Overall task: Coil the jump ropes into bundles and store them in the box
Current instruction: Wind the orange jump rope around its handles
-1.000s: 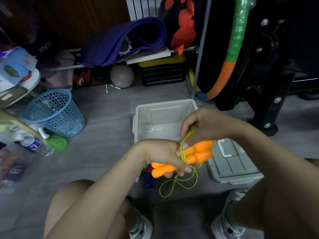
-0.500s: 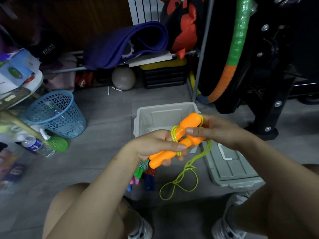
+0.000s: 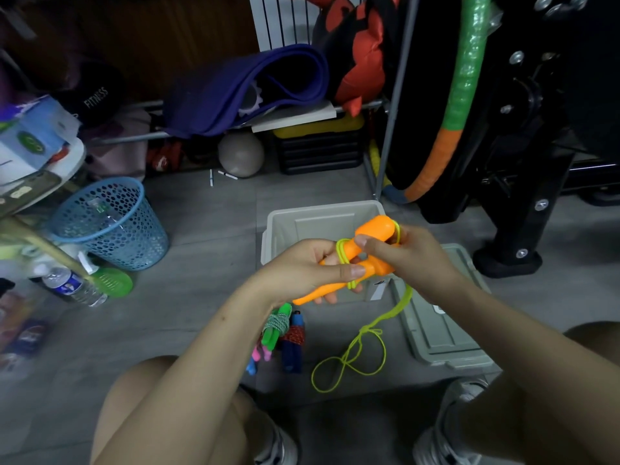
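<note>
Right above the front edge of the grey box [image 3: 285, 223], both hands are wrapped around the orange handles [image 3: 370, 245] of a jump rope, so neither grip is open at all. Left hand [image 3: 303, 271] is curled around the lower part of the two handles, thumb laid flat across the top, fingers tucked underneath, and the tapered ends poke out below its palm. Right hand [image 3: 407, 256] is pinching the upper, fatter end, thumb tip pressed on the handle and the rest of the fingers closed behind it. Yellow-green cord [image 3: 349, 359] is looped a few turns around the handles right between the two thumbs, another strand runs over the top end by the right hand, and the loose rest drops from under the right hand down to the floor, where it lies in a couple of sloppy loops. Just below the left wrist, on the floor, there's a green-handled rope bundle [image 3: 276, 325] and a blue-handled rope bundle [image 3: 293, 342] side by side, already wound up. Box lid [image 3: 443, 333] sits on the floor under the right forearm, beside the box. Can't really see any ropes inside the box from this angle.
</note>
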